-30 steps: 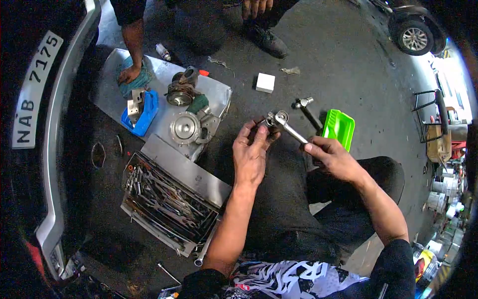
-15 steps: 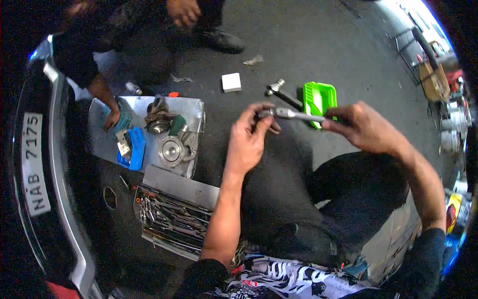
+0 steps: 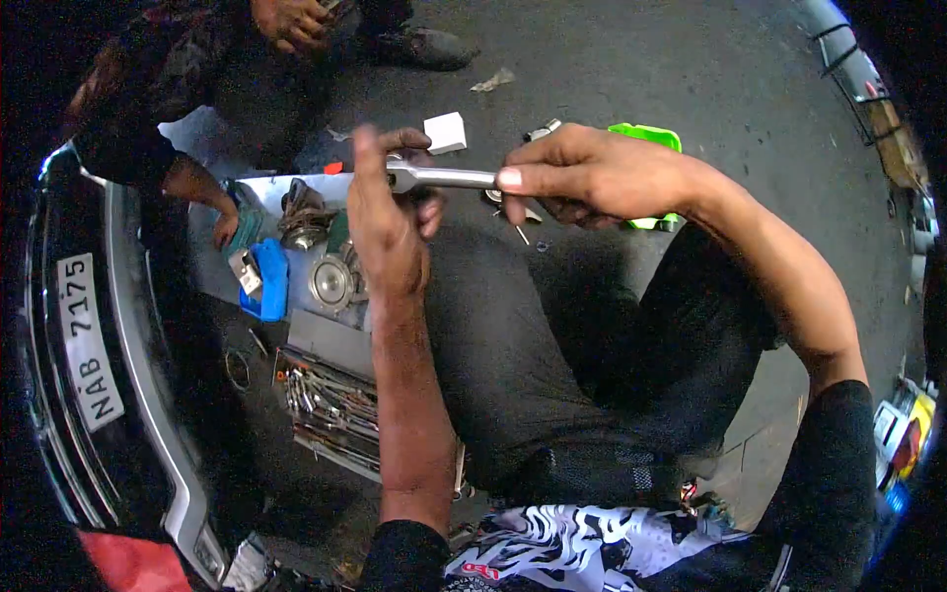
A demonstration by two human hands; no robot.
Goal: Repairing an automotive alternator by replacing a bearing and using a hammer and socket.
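My left hand (image 3: 385, 217) is closed around the head of a steel ratchet, slightly blurred at the fingertips; any small part within that grip is mostly hidden. My right hand (image 3: 617, 178) grips the handle of the ratchet (image 3: 449, 177), which lies almost level between both hands, thumb along its end. Behind my right hand, a green plastic tray (image 3: 641, 133) shows in part on the floor, with a hammer head (image 3: 541, 129) peeking out beside it.
A metal board (image 3: 212, 286) at left bears turbocharger parts (image 3: 328, 281) and a blue tray (image 3: 264, 301). An open toolbox (image 3: 326, 405) is below it. A co-worker's hands (image 3: 291, 28) are upper left. A car bumper (image 3: 138, 345) borders the left; a white box (image 3: 445, 132) lies ahead.
Both hands have risen in the view with the ratchet, which has swung from a diagonal to nearly level. My left hand has turned more upright. The camera view has shifted too.
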